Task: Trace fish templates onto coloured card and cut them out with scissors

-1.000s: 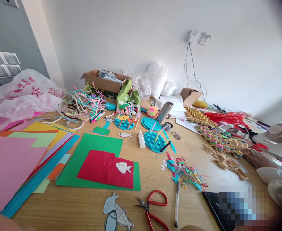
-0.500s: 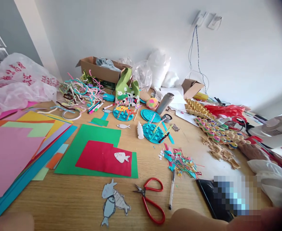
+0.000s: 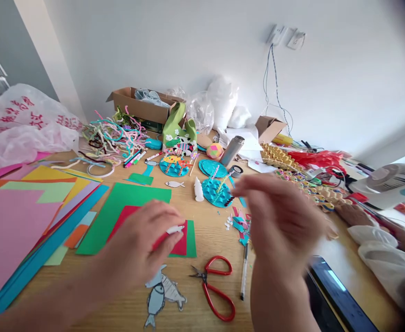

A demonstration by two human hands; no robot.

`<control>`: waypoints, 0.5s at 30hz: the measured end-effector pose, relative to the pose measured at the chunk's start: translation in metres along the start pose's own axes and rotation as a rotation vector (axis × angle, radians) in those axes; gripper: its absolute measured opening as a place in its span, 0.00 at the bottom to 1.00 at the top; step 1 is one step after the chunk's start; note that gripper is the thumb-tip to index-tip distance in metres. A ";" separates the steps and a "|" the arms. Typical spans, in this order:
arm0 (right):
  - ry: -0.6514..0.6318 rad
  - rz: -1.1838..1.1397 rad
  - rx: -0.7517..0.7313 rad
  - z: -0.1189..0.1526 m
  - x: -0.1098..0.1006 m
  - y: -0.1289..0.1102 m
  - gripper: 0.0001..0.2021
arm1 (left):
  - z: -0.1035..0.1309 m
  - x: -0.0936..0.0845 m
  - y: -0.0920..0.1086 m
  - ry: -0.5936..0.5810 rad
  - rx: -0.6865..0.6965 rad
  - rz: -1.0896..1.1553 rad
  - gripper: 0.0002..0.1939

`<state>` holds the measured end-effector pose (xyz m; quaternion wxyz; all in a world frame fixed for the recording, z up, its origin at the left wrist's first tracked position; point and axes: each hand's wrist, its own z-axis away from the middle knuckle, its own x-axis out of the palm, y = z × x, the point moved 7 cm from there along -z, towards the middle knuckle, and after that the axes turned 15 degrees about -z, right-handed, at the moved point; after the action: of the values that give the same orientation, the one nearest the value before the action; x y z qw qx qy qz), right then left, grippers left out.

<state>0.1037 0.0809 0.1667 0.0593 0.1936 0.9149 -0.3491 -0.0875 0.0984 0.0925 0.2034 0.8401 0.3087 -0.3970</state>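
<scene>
Over on the bench (image 3: 211, 233), the person's left hand (image 3: 145, 237) is reaching across a red sheet (image 3: 179, 247) that sits on a bigger green sheet (image 3: 143, 193). The white paper fish (image 3: 175, 229) is right at that hand's fingertips, showing in the gap between thumb and forefinger. Can't tell if it's actually pinched or just lying on the red under the fingers, since part of it is covered. What does show runs roughly left to right, with one end poking out toward the right hand (image 3: 281, 226).

So the left is easily the nearer one; the right is well apart from the fish, up in the air with its fingers drawn together. It's pretty blurry, so no idea if there's anything between those fingertips. From this angle they're just beside the blue bumpy disc (image 3: 211, 191) with fuzzy stems on it.

Red-handled scissors (image 3: 205, 278) lie between the two forearms, with the grey paper fish (image 3: 156, 299) left of them and a pen (image 3: 244, 274) to the right.
</scene>
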 end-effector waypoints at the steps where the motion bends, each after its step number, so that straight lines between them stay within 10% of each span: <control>1: -0.113 0.028 0.040 -0.002 0.017 0.019 0.07 | -0.002 0.017 0.004 -0.043 0.046 -0.009 0.12; 6: -0.638 0.150 0.218 0.058 0.078 0.107 0.08 | 0.030 0.087 0.008 -0.150 0.089 -0.160 0.14; 15: -0.729 0.210 0.298 0.096 0.089 0.138 0.11 | 0.041 0.111 0.003 -0.267 0.099 -0.239 0.13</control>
<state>0.0745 0.1395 -0.0120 0.3865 0.1562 0.7485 -0.5157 -0.0527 0.1115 -0.0195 0.1524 0.7460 0.3568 -0.5412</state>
